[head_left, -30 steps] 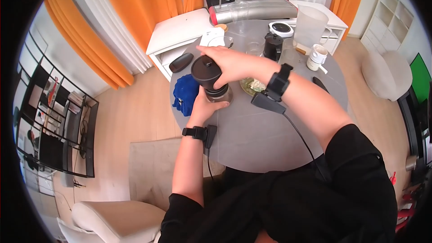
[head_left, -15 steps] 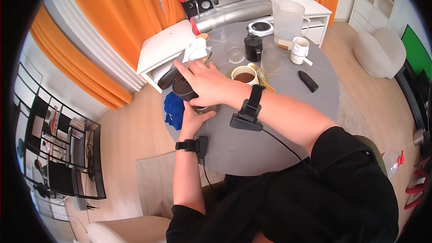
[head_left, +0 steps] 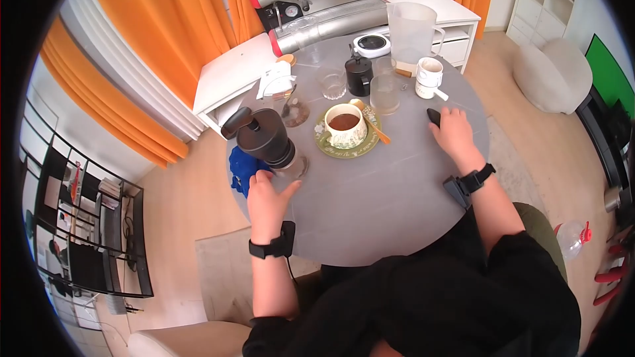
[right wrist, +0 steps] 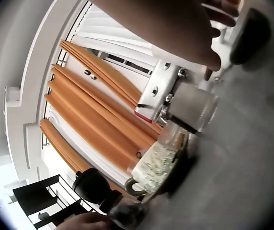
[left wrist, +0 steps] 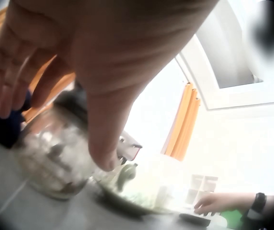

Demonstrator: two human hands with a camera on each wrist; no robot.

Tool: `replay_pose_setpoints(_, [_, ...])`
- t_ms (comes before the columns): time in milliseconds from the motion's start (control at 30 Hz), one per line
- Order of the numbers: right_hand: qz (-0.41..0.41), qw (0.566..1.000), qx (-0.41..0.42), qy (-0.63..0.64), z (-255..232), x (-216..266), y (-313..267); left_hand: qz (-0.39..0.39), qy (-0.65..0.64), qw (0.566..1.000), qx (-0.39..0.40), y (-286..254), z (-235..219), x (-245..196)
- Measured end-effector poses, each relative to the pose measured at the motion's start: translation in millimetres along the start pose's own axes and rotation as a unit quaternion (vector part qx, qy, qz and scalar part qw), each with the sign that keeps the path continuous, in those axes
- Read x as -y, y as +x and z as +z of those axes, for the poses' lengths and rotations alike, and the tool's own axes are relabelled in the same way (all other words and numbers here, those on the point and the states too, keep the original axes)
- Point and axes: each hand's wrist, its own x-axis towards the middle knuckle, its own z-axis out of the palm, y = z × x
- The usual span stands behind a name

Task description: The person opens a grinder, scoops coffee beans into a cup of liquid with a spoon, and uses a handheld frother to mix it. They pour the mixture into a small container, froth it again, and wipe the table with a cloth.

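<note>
A manual coffee grinder [head_left: 259, 139] with a black top, a crank handle and a clear glass jar stands at the left of the round grey table. My left hand [head_left: 268, 201] is beside its jar, fingers extended and thumb spread; in the left wrist view the jar [left wrist: 55, 155] shows beyond the fingers. Far to the right, my right hand [head_left: 455, 135] reaches over a slim black object [head_left: 434, 116], fingers loosely bent. In the right wrist view, that black object [right wrist: 252, 36] lies just past the fingertips.
A patterned cup [head_left: 346, 133] of brown contents sits on a green saucer [head_left: 344, 153] beside a wooden spoon [head_left: 378, 131]. Behind are a black pot [head_left: 359, 76], glasses, a large pitcher [head_left: 411, 36] and a white mug [head_left: 428, 78]. A blue cloth [head_left: 243, 168] lies by the grinder.
My right hand has left the grinder's top and swung right to the black object. My left hand has drawn back slightly from the jar. The grinder's crank now shows.
</note>
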Motion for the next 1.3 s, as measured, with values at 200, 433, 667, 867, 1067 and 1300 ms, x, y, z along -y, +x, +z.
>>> replay_pose_setpoints(200, [-0.015,0.998,0.029,0.045,35,-27,-2,-0.029,-0.148,0.975,0.161,6,36,-55])
replay_pose_setpoints(433, [0.012,0.963,-0.136,0.232,-11,-42,-9,-0.206,-0.417,0.870,0.160,27,95,-58])
replay_pose_setpoints(667, [0.056,0.772,-0.032,0.632,-87,-33,-5,-0.226,-0.444,0.855,0.143,36,116,-58])
replay_pose_setpoints(867, [-0.057,0.687,0.021,0.724,-97,4,32,-0.209,-0.465,0.851,0.126,28,119,-57])
replay_pose_setpoints(1067, [-0.155,0.630,0.051,0.760,-70,55,70,-0.214,-0.441,0.859,0.145,14,105,-65])
replay_pose_setpoints(1300, [-0.227,0.743,0.006,0.630,-45,80,73,-0.228,-0.443,0.848,0.179,5,95,-67])
